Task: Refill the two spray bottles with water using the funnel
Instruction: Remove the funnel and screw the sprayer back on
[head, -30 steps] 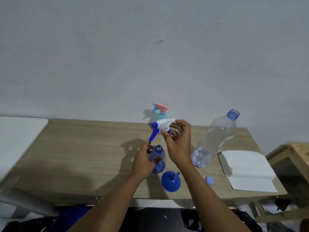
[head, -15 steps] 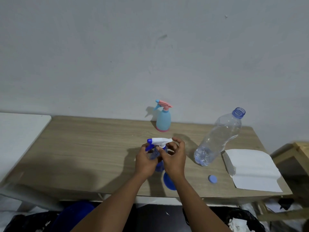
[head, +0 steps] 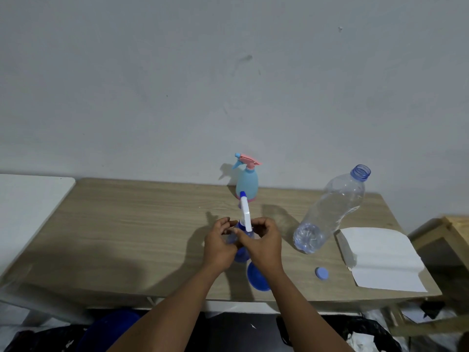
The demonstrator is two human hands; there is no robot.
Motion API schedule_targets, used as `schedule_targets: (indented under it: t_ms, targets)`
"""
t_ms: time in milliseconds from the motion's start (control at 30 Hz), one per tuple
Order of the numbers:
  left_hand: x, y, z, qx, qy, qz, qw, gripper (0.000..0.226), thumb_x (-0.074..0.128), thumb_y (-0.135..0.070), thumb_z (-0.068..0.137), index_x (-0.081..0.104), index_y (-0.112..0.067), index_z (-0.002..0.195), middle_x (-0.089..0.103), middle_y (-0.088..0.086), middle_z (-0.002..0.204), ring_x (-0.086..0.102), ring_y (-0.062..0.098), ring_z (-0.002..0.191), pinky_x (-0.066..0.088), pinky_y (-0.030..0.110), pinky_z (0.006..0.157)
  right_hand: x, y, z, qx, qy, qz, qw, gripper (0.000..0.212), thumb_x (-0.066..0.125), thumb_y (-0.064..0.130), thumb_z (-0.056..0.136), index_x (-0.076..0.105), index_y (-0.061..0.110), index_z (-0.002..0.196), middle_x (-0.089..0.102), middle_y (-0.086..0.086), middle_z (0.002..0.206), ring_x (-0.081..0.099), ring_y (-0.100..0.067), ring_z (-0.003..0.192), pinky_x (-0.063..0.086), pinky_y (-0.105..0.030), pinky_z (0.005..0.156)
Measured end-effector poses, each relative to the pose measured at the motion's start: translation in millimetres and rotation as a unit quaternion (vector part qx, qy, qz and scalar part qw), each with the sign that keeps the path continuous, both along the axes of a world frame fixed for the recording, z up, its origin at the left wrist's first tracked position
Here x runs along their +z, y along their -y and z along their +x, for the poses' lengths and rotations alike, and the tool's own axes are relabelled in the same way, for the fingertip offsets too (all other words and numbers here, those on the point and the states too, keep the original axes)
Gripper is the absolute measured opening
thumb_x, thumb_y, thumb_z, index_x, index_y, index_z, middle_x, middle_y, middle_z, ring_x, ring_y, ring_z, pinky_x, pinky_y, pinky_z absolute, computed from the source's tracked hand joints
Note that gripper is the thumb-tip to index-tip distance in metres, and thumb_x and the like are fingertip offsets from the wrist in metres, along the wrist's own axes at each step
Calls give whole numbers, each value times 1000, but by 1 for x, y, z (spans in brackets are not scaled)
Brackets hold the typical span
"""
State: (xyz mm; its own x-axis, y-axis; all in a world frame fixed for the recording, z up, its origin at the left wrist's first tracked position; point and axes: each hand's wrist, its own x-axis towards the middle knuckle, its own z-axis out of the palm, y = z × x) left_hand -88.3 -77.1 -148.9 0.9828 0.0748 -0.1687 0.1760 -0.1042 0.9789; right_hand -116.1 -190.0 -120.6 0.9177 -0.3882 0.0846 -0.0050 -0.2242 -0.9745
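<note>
On table [head: 127, 237], blue spray bottle [head: 241, 255]

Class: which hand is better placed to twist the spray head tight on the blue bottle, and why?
Probably the right hand: its fingers curl round the collar of the spray head, while the left hand steadies the blue bottle.

One cam only, worn on the person's head. It looks fwd and down, square-on to the wall [head: 228, 85], w/ the table [head: 127, 237] spanning the lower half. Wide-angle lens, so the table's far edge bows. Close range: both forearms fill the bottom edge, and the left hand [head: 219, 246] and right hand [head: 261, 243] meet on a bottle [head: 241, 256] approx centre, just below mid-frame.
</note>
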Motion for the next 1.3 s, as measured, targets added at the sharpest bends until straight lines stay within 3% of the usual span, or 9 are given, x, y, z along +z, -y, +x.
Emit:
schedule_targets:
  t_ms: [200,367,467,633,800,900,1067,1167,1300]
  targets:
    - [-2,-1,0,-7,2,-2,1000,59,77,2,74,54,-16,125,70,-7,113,67,11,107,53,28,95,0,0,1,29,-4,-15,999,50,89,23,70,69,19,116,64,4,105,66,-6,99,55,-24,89]
    - [-4,-1,0,7,15,2,1000,52,79,-1,73,57,-21,115,71,-2,109,68,16,101,55,33,90,2,2,-2,-5,-5,25,1000,35,89,13,69,65,17,95,69,1,96,68,-8,91,57,-30,86]
    - [-2,0,0,2,14,-10,1000,54,79,-1,75,55,-24,116,70,-7,109,67,13,100,53,27,88,4,2,1,18,-11,3,1000,42,86,17,73,68,18,111,66,4,105,66,-3,97,54,-22,88]
    - [-6,0,1,8,30,18,999,50,81,-9,75,57,-24,116,71,-5,108,68,11,97,55,27,85,3,0,1,-1,-10,8,1000,23,84,16,75,68,21,90,68,2,95,67,-6,89,56,-29,84]
    - [2,-2,-1,-34,52,44,997,48,79,-20,74,62,-29,118,72,-14,98,67,2,89,52,16,78,4,1,3,24,-16,-15,999,29,82,19,79,71,21,106,67,7,99,65,-4,94,52,-19,82]
    - [6,-8,-2,-79,68,63,992,45,80,-7,75,68,-27,115,73,-10,98,66,-1,87,49,11,75,8,6,7,63,-25,-56,996,16,75,18,85,73,23,101,62,4,96,60,-3,91,46,-19,79]
    - [11,-8,-4,-71,62,87,992,48,78,2,71,64,-39,91,71,-14,84,65,-6,77,48,10,67,5,0,7,20,-27,-27,999,26,82,20,77,67,19,99,65,7,100,64,-3,93,50,-15,81]
    - [8,-8,-1,-63,68,84,992,45,75,8,72,64,-33,88,67,-14,77,62,-4,69,45,8,62,4,-4,6,40,-17,-56,997,18,77,18,82,69,22,97,61,4,99,57,4,94,43,-8,77]
    - [3,-11,0,-83,65,84,991,49,78,3,70,63,-37,93,70,-13,89,65,0,83,48,10,71,2,-5,6,16,-18,-53,998,19,78,18,81,66,25,94,59,5,99,58,2,91,43,-9,76]
